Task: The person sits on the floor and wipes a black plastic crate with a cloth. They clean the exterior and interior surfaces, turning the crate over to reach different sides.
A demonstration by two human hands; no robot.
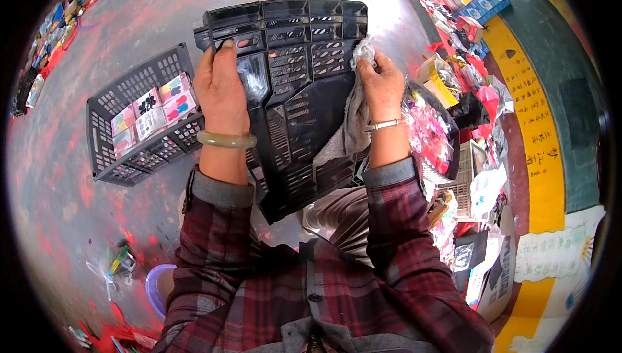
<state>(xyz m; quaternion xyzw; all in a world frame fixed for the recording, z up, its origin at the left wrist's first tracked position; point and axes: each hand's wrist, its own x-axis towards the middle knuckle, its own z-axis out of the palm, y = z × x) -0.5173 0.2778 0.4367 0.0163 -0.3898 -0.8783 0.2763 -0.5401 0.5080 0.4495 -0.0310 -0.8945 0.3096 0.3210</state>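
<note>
A large black plastic panel (308, 97) with raised ribs and slotted openings is held up tilted in front of me, over my knees. My left hand (221, 84) is closed on its upper left edge, the thumb lying on the near face. At the panel's right edge, my right hand (383, 91) is closed on a crumpled grey cloth (350, 126). Part of the cloth sticks up above the thumb, and the rest hangs down across the panel's face. Fingers behind the panel are mostly hidden.
A dark grey crate (103, 149) with colourful packets (152, 110) stands on the floor at left. To the right are a round basket of pink packets (427, 133), a beige crate (463, 191) and heaped goods along the wall. A purple round rim (155, 291) shows lower left.
</note>
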